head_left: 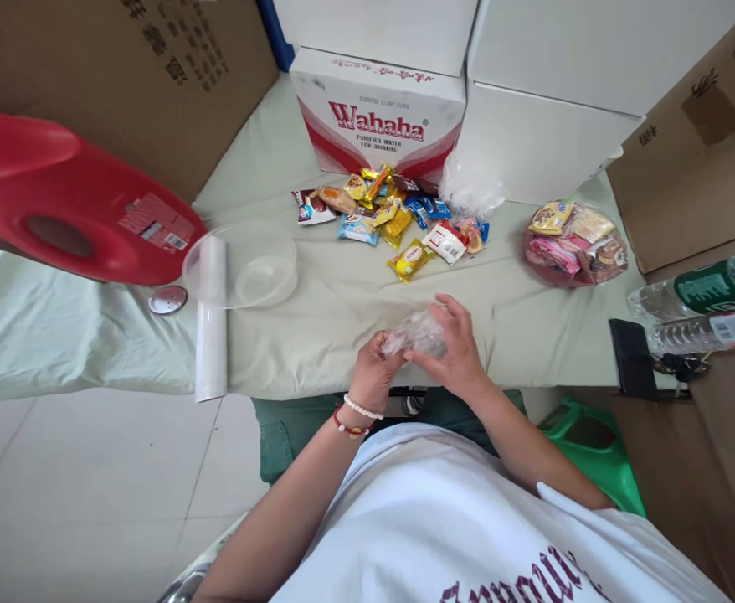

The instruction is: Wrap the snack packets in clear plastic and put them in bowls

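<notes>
Holding crumpled clear plastic (pixel 429 335) over the near edge of the cloth-covered table (pixel 317 352), nearer than the scattered wrapped snacks (pixel 396 219). Pinches the plastic's left end with the tightly bent left hand (pixel 371 370); grasps its right end with the right hand (pixel 461 356), half curled around it.

Clear, colourless plastic film (pixel 416 333) glints whitish against the pale green cloth (pixel 330 331), and here's a creamy white beaded bracelet (pixel 363 408) above a dark red bracelet (pixel 350 430)! Further back it's a riot, a bright yellow packet (pixel 409 260) and a light-blue-and-white packet (pixel 358 229) before a white carton (pixel 386 117) with sweeping red curves and red lettering. Solid red on the jug (pixel 100 188), vivid green on the stool (pixel 615 473), maroon gothic-style letters across the white T-shirt (pixel 430 494)!
</notes>
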Motion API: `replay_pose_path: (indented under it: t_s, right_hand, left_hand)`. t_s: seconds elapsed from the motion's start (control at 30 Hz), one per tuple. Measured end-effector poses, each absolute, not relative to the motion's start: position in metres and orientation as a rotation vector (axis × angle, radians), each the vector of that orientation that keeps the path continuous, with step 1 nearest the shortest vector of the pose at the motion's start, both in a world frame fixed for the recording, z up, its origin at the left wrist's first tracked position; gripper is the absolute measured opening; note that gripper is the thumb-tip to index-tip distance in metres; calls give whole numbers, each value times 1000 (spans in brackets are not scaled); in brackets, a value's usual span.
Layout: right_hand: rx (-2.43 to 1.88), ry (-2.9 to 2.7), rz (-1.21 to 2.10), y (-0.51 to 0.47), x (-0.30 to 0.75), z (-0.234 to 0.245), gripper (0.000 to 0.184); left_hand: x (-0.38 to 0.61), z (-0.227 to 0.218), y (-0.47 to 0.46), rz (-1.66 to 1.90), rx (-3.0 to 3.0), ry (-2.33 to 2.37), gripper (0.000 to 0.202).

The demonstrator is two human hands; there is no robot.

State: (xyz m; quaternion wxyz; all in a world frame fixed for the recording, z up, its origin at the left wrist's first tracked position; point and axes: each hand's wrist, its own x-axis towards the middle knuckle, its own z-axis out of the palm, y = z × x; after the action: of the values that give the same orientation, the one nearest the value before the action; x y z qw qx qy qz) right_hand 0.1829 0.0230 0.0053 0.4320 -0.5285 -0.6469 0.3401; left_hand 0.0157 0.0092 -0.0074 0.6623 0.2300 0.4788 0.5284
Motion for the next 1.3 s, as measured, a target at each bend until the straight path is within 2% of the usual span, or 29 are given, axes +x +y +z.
replay_pose_path:
  t_s: [0.07,0.1,0.33,0.47,0.63,0.8,0.9,1.0,1.2,1.3]
  right_hand:
    - [-1323,-1616,866,28,181,4,33]
    - [-1326,-1547,921,32,182,2,29]
    - [-1160,-894,1502,39,204,-2,30]
    - [-1055,-1040,1482,26,221,-1,27]
    - [-1082,-1709,1585,13,257,10,24]
    - [-1282,-1832,1044,20,242,28,27]
    - [-1241,-1957,937,33,211,24,34]
    - [-1242,-1836,996,44,192,12,19]
    - [-1242,-1229,1456,50,205,-2,29]
    - [-1361,-1189,1310,45,212,-1,28]
  left_hand:
    - [13,-6,9,1196,498,1037,37]
    - [10,-5,10,1197,468,1014,38]
    - [-17,-8,19,1239,225,984,36]
    - [-26,-12,27,1276,120,970,29]
    - [-29,-10,32,1296,185,1018,40]
    - [-4,-2,26,1256,389,1085,46]
    - [10,1,21,1181,499,1047,51]
    - [11,-1,20,1152,539,1060,54]
    - [-15,-14,28,1106,458,1188,42]
    - [-18,-12,28,1212,492,1275,44]
